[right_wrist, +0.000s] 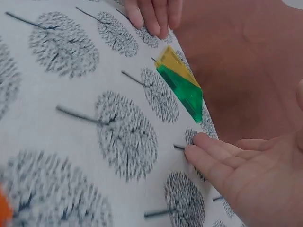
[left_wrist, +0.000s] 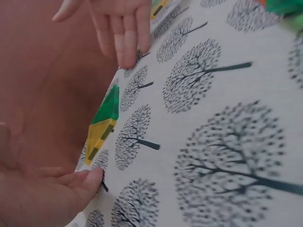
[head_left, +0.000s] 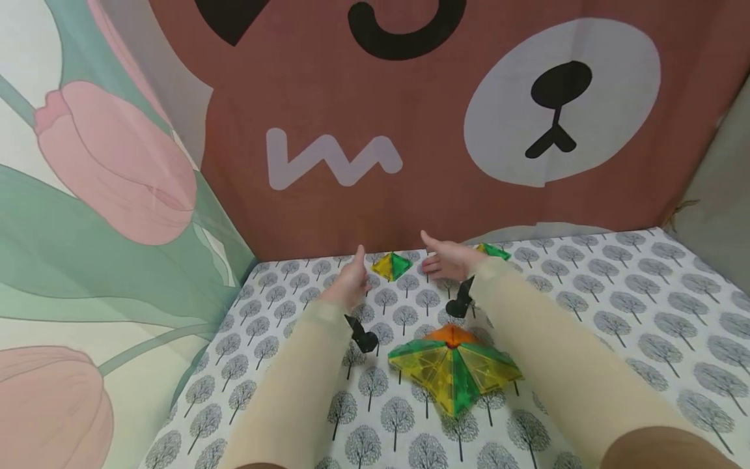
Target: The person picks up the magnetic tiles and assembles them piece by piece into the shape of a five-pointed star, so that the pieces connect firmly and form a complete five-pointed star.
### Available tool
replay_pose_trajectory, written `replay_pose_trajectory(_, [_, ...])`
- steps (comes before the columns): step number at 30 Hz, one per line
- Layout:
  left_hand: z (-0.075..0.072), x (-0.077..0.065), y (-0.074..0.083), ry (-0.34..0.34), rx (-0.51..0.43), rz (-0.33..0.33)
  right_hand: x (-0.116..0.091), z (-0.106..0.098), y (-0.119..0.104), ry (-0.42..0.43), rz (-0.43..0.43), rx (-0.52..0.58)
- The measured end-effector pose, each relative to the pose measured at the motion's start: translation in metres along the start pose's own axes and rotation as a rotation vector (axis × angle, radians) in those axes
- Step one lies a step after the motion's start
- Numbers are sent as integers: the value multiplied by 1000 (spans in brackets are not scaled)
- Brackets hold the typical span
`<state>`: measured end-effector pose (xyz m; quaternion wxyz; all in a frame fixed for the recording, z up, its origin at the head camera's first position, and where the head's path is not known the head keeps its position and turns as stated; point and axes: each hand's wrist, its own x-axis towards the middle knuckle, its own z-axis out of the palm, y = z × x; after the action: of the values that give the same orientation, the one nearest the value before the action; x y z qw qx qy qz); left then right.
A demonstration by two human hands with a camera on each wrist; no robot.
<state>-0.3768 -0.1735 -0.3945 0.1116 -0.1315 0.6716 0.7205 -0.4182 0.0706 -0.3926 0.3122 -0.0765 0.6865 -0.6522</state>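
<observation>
On the far part of the cloth a small yellow and green piece of translucent magnetic tiles (head_left: 392, 266) stands between the two hands. My left hand (head_left: 351, 284) is to its left, thumb up and fingers extended, apart from the piece. On the other side my right hand (head_left: 450, 258) faces it with straight fingers, holding nothing. The same piece appears close to the fingertips in the left wrist view (left_wrist: 103, 125) and the right wrist view (right_wrist: 180, 84). Nearer, between the forearms, lies a larger star-like tile shape (head_left: 457, 371) in orange, green and yellow.
Another green and yellow tile piece (head_left: 495, 251) sits behind the right hand, partly hidden by it. A tree-print cloth (head_left: 404, 417) covers the table. A brown bear-print curtain (head_left: 328, 215) rises along the back edge, and a tulip-print one (head_left: 117, 169) along the left.
</observation>
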Motion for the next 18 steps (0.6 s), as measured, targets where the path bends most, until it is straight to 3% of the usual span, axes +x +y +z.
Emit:
replay_pose_trajectory(4, [4, 7, -2, -35, 104, -10, 5, 8, 4, 12, -11, 35])
replay_pose_trajectory(9, [5, 4, 1, -39, 320, 16, 8, 20, 1, 10, -13, 50])
replay_pose_trajectory(12, [7, 0, 0, -22, 347, 19, 10, 21, 0, 44, 9, 43])
replay_pose_trajectory(18, [12, 6, -6, 94, 397, -11, 12, 21, 2, 114, 87, 9])
